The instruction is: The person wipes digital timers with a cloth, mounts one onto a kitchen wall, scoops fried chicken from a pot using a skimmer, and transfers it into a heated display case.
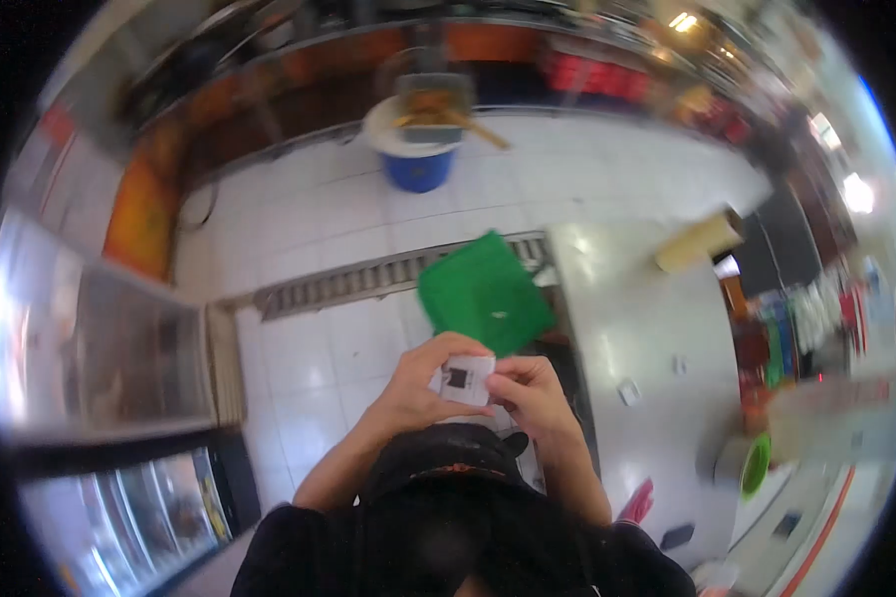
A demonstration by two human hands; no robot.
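Note:
In the head view, a small white flat piece (481,384) with a dark square mark is held up in front of my chest. My left hand (423,385) curls around its left side, thumb below and fingers above. The fingers of my right hand (533,396) pinch its right edge. Blur keeps me from telling whether it is a box or a card. Just beyond my hands, a green flat-topped object (483,296) stands over the floor.
A steel table (617,308) runs along my right, carrying a yellowish roll (700,242) and a small white item (629,392). A floor drain grate (343,282) crosses ahead. Farther off is a blue bucket (418,173); a glass-door fridge (154,512) stands left.

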